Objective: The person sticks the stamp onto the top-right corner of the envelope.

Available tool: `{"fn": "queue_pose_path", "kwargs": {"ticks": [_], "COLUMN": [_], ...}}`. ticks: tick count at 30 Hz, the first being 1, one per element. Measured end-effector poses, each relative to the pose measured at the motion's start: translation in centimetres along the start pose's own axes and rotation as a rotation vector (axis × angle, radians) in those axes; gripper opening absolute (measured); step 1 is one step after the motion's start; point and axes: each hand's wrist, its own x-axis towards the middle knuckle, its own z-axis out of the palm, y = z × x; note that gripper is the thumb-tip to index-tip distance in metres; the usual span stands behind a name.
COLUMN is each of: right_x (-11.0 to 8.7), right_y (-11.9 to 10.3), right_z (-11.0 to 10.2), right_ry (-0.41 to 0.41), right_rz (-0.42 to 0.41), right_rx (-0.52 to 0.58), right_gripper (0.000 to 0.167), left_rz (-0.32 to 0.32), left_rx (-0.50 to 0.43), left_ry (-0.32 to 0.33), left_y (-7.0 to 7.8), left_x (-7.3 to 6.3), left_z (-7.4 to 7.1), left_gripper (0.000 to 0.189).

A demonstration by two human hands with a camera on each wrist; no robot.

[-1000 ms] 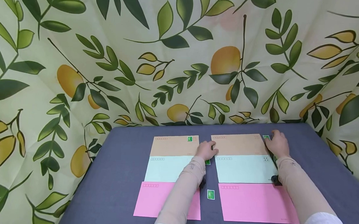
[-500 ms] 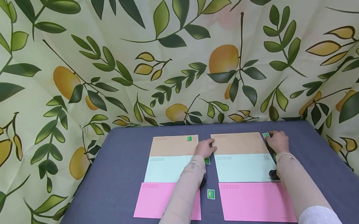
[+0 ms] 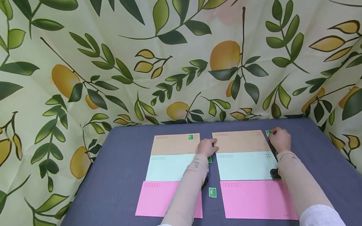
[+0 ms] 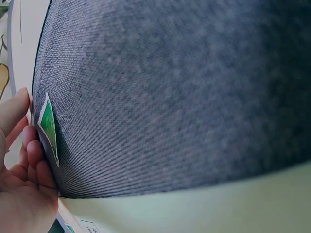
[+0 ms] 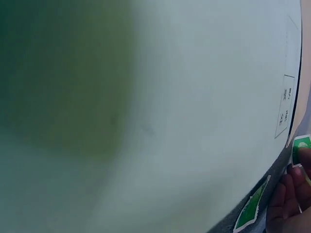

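Nearest, the left pink envelope [image 3: 154, 200] is crossed by the left beige sleeve [image 3: 184, 196], and the right pink envelope [image 3: 252, 200] is partly covered by the right beige sleeve [image 3: 301, 183]. Between these envelopes a loose stamp [image 3: 212, 192] is laid on the grey-blue cloth [image 3: 110, 173].

Beyond them, the left pale blue envelope [image 3: 164, 169] and the right pale blue envelope [image 3: 245, 168] are seen, their near edges met by the pink ones. A second stamp [image 4: 49, 124] is placed on the cloth beside the left hand [image 3: 206, 147], and a third stamp [image 5: 251, 206] is found near the right hand [image 3: 280, 140].

Farther on, the left hand is held between the two tan envelopes, its fingers loosely curled and its thumb apart from them. The left edge of the right tan envelope [image 3: 242, 143] is met by its fingertips; whether that edge is pressed cannot be told. By the right hand, a green stamp [image 3: 268, 133] is pinched between thumb and finger, just beyond the right tan envelope's right edge. The left tan envelope [image 3: 173, 146] is marked with an affixed stamp [image 3: 190, 137] near its upper right corner.

Behind the table, a curtain [image 3: 110, 87] is patterned with leaves and orange fruit.
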Motion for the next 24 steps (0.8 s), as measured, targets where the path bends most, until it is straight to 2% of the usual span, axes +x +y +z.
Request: {"fn": "queue_pose_path", "kwargs": {"ticks": [2, 5, 9, 15, 24], "right_x": [0.0, -0.1, 0.0, 0.7, 0.8], "right_y": [0.0, 0.0, 0.1, -0.1, -1.1], "right_z": [-0.1, -0.2, -0.2, 0.2, 0.7], "right_ry": [0.001, 0.019, 0.039, -0.044, -0.139], "right_rz": [0.021, 0.044, 0.07, 0.098, -0.001], "right_rx": [0.025, 0.072, 0.158, 0.27, 0.258], "right_gripper": [0.03, 0.031, 0.032, 0.04, 0.039], "left_rz": [0.003, 0.004, -0.006, -0.017, -0.016], "left_rx": [0.012, 0.034, 0.012, -0.009, -0.007], "left_ry": [0.015, 0.038, 0.015, 0.008, 0.001], "left_y": [0.5, 0.6, 0.6, 0.7, 0.7], "left_x": [-0.7, -1.1, -1.0, -0.9, -1.0], "left_z": [-0.5, -0.7, -0.6, -0.6, -0.7], "left_gripper": [0.041, 0.04, 0.04, 0.041, 0.041]}}
